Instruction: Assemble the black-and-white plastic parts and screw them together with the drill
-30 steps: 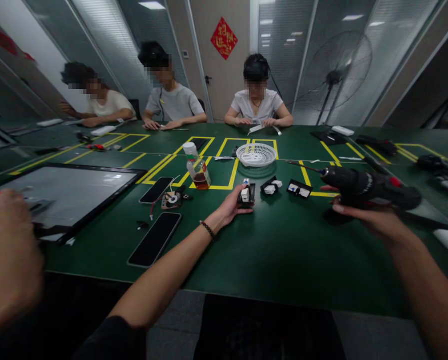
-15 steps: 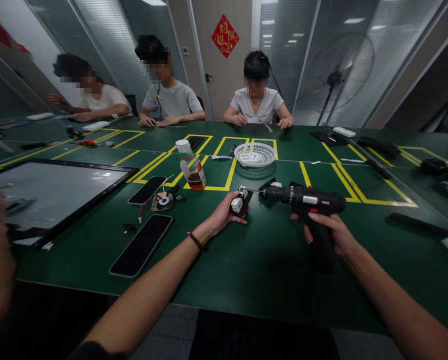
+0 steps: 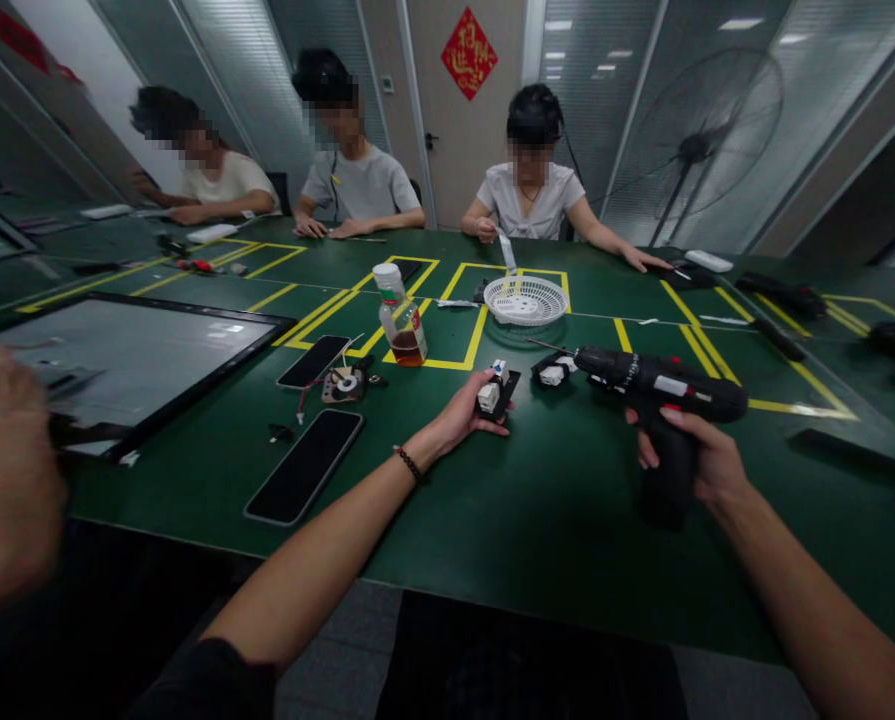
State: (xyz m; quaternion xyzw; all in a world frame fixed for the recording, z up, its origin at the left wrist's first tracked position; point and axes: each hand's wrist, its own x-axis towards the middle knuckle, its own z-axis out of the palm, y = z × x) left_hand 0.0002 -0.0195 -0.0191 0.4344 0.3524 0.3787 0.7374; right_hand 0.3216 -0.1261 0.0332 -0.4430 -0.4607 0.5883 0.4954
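My left hand (image 3: 468,412) is closed on a small black plate with white blocks (image 3: 490,396) and a blue spot on it, held just over the table. In my right hand (image 3: 691,455) is a black cordless drill (image 3: 657,385), gripped by its handle. The drill's long thin bit (image 3: 550,347) points left and stands apart from the held part, above and to the right of it. A similar black and white part (image 3: 556,370) lies on the table beneath the drill's nose.
A white basket (image 3: 526,300) and a bottle of dark liquid (image 3: 403,325) stand ahead. Two phones (image 3: 304,468) and a small wired part (image 3: 342,384) lie left, near a large framed panel (image 3: 169,350). Another person's arm (image 3: 8,480) is at far left. Several people sit around the green table (image 3: 447,540).
The drill has moved right, its bit away from the part in my left hand. The view has shifted slightly. The person opposite has reached an arm out and lifted a pale strip.
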